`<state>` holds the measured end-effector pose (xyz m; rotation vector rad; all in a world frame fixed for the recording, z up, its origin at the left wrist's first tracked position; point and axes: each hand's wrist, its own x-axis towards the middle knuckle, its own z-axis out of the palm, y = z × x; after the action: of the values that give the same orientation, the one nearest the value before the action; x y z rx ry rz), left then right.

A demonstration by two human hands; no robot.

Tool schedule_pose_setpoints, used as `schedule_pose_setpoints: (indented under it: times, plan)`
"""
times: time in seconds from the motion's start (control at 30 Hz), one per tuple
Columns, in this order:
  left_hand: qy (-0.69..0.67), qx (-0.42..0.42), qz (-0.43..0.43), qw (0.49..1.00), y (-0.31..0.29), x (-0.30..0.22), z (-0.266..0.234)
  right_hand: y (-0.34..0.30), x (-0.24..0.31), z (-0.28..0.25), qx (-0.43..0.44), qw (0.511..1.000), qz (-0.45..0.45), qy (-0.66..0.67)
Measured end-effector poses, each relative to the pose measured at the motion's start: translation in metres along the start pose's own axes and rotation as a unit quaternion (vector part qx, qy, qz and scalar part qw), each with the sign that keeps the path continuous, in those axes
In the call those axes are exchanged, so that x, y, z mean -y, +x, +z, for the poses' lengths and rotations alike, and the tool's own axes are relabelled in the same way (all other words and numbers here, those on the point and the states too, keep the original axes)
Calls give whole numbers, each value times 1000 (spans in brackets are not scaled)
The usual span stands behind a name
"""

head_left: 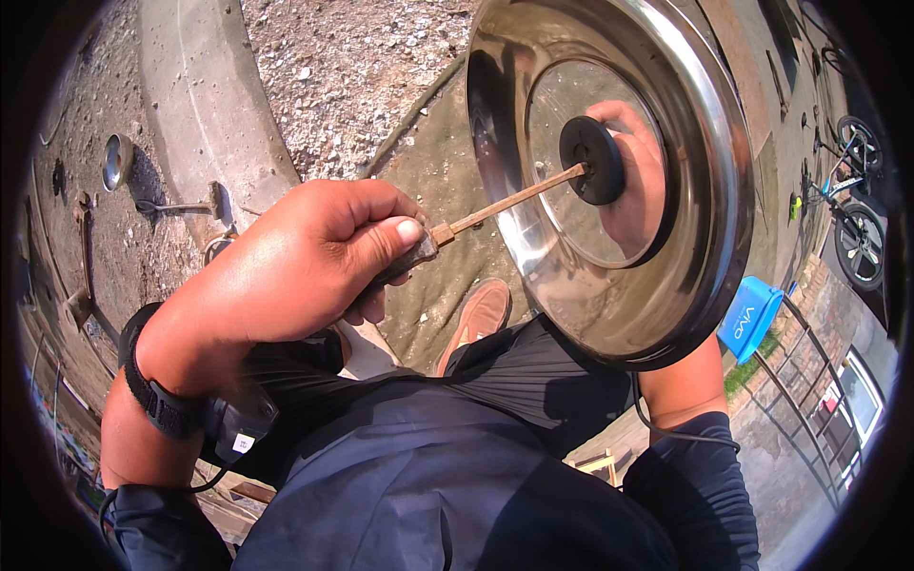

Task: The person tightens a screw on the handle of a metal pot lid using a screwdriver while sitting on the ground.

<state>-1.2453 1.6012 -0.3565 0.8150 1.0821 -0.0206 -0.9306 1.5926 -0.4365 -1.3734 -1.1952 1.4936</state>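
One left-side fisheye camera, worn on the head, looks steeply down over the navy cloth shirt [433,452], close above the bare left hand [305,257] and the round, shiny silver metal piece [609,305] right of its fingers [376,197], reaching pale, stony gravel [347,71] beyond them.

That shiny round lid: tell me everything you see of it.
The round lid looks like polished metal around a clear, glass-like centre, with a black knob. It is tilted, right of the picture's middle. The tip of a brown-shafted tool, in the left hand, meets the knob. The right hand shows behind the centre, its exact hold hidden.
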Motion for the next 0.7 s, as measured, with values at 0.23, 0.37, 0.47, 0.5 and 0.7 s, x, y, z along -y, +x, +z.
schedule_pose_setpoints:
  times: [0.23,0.37,0.47,0.5,0.7]
  plan:
    - [343,-143,292,881,6,26,-1,3,-16,-3,26,996,30,84]
    - [476,-207,279,808,6,25,5,1,-10,1,12,995,55,80]
    - [464,-217,294,807,10,29,5,2,-2,2,14,997,51,55]
    - [434,-206,304,823,12,33,4,1,1,4,14,997,48,53]
    - [235,-87,221,942,5,32,-6,-3,32,11,26,997,62,32]
